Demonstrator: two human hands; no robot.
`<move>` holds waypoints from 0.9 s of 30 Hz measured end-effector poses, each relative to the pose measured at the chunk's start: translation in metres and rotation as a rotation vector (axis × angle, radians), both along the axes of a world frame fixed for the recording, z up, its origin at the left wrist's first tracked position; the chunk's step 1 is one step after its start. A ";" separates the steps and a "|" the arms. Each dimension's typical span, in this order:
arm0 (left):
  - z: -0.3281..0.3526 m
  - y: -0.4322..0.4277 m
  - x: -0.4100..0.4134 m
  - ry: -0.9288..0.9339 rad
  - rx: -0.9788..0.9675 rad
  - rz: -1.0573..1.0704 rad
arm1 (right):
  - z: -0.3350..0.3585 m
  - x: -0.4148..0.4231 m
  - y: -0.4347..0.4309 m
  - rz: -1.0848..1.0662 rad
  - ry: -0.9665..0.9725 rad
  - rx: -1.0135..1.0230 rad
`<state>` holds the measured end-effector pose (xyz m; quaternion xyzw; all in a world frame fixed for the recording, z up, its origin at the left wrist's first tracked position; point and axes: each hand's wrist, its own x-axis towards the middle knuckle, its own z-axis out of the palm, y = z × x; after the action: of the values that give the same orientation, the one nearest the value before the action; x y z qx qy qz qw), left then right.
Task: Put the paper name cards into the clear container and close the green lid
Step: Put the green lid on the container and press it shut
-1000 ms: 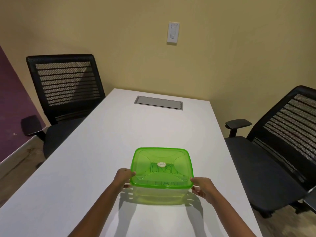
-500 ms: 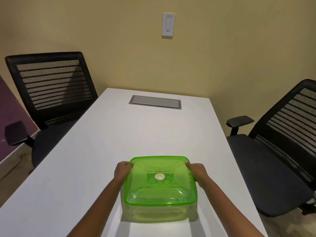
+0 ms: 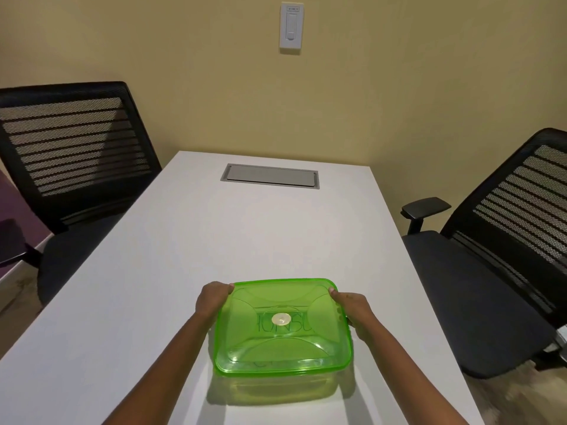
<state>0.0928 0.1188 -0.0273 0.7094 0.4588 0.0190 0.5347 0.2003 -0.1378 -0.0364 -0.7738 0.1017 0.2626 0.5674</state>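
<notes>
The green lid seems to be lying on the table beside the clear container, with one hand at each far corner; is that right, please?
Not quite. The head view shows the green lid sitting on top of the clear container, not beside it. The rest stands: the left hand and the right hand are at its far corners.

Through the green lid point(image 3: 282, 326) the name cards' point(image 3: 287, 323) lettering shows only in part, not legible as a whole. Both forearms run off the bottom edge. The left chair point(image 3: 70, 167) is cropped at the frame's side.
</notes>
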 end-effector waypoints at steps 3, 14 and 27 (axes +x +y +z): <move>0.009 -0.008 0.007 0.171 0.265 -0.190 | 0.003 -0.001 -0.001 -0.014 0.006 0.010; 0.025 -0.086 0.081 0.241 0.347 -0.764 | 0.007 -0.003 0.000 -0.028 0.005 0.041; 0.012 -0.108 0.119 0.204 0.034 -0.675 | 0.000 -0.006 0.008 -0.105 0.020 0.081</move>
<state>0.2116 0.0107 -0.0155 0.8282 0.2491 -0.2223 0.4502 0.1939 -0.1294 -0.0367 -0.7412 0.1372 0.2442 0.6101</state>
